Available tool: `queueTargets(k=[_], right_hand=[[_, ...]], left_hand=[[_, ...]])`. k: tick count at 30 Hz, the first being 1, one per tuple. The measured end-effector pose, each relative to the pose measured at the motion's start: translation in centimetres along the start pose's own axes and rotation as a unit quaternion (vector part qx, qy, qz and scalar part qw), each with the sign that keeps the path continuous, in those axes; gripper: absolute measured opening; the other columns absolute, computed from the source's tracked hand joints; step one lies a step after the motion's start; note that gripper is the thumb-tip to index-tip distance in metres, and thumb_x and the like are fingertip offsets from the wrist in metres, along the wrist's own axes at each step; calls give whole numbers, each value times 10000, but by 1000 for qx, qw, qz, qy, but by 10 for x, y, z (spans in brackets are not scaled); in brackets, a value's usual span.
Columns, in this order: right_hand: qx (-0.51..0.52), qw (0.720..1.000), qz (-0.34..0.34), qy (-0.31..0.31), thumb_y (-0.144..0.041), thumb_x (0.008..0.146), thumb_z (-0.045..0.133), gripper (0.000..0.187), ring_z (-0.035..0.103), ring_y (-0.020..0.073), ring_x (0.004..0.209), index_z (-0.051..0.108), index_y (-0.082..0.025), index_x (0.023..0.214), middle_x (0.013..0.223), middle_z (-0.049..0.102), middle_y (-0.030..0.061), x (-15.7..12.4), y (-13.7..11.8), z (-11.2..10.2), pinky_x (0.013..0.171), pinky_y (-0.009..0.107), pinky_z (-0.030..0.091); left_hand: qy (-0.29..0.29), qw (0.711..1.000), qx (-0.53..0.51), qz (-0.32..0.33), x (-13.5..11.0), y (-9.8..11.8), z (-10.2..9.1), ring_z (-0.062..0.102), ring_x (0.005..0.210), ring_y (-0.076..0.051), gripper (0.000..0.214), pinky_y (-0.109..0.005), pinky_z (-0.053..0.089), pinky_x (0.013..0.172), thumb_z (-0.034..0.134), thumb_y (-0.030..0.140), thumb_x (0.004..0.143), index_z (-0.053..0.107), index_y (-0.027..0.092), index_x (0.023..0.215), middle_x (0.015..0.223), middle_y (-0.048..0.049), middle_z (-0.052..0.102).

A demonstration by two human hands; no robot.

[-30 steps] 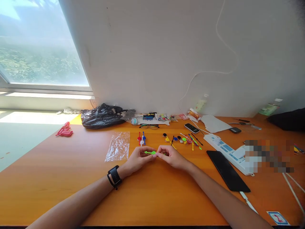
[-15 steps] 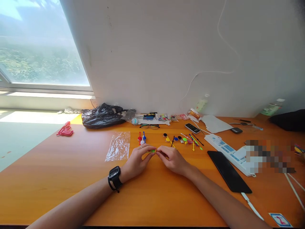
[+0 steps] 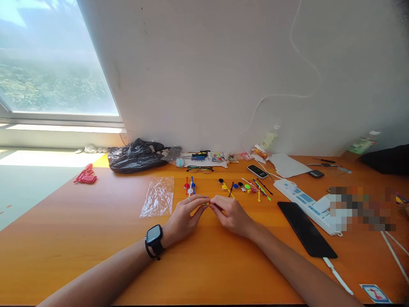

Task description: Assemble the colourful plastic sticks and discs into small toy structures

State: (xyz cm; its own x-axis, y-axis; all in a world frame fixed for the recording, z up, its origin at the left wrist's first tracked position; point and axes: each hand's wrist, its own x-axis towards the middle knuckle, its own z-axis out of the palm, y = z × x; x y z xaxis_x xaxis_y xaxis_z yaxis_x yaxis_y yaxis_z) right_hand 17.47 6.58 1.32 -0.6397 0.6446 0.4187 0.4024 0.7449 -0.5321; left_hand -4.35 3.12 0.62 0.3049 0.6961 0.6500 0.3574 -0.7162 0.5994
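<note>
At the middle of the table my left hand (image 3: 185,218) and my right hand (image 3: 232,215) meet fingertip to fingertip. Thumb and forefinger of my left hand pinch a small green plastic piece (image 3: 205,204), which the fingers mostly cover. My right hand is closed in a pinch against its end; what lies between those fingertips is hidden. Just beyond my left hand are a red arrow spinner (image 3: 187,186) and a blue and white one (image 3: 192,186). Past my right hand lie a black arrow (image 3: 231,189), a yellow arrow (image 3: 259,194) and several coloured discs, including a green one (image 3: 247,186).
A clear plastic bag (image 3: 158,197) lies left of the hands, a black bag (image 3: 137,157) behind it. Glasses (image 3: 200,169) rest at the back. To the right are a black phone (image 3: 306,230) on a cable, a power strip (image 3: 306,206) and a remote (image 3: 257,171).
Both hands stay almost in place, fingertips still together. Less of the green piece shows between them now. My left wrist has turned slightly, and its watch face looks brighter.
</note>
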Motion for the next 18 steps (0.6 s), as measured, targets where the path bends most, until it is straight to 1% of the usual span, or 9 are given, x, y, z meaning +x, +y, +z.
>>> queueTargets(k=[6,9,11,15,18], right_hand=[[-20,1000,-5,9,-343,1102,418,276,578,223,789,647,-247,983,856,631,69,0,2,1,737,336,404],[-20,1000,-2,8,-345,1103,416,278,576,221,783,644,-248,978,849,627,67,-1,3,2,732,336,403],[-10,1000,7,7,-354,1102,420,278,577,220,781,646,-252,976,848,628,66,-1,2,2,729,336,406],[7,1000,21,8,-358,1090,443,263,575,218,790,647,-248,967,859,631,62,-1,1,1,738,337,411],[40,997,62,-6,-374,1068,491,266,523,190,711,641,-234,898,790,598,29,0,4,-1,673,314,385]], left_hand=[[7,1000,-2,-25,1,-1,1,744,1026,-210,190,-343,604,935,586,214,1026,714,204,1165,1117,-101,775],[6,1000,-9,-25,1,1,0,748,1007,-207,183,-334,604,915,584,214,1023,715,204,1150,1107,-96,779],[5,999,-13,-29,2,2,0,751,998,-208,185,-333,606,908,580,223,1024,721,206,1142,1101,-95,783],[-1,998,-13,-63,2,1,1,754,963,-210,188,-331,603,898,589,270,1027,746,207,1110,1064,-88,795],[-20,995,-14,-92,0,-2,2,756,944,-207,189,-319,598,881,607,284,1013,748,211,1115,1055,-74,800]])
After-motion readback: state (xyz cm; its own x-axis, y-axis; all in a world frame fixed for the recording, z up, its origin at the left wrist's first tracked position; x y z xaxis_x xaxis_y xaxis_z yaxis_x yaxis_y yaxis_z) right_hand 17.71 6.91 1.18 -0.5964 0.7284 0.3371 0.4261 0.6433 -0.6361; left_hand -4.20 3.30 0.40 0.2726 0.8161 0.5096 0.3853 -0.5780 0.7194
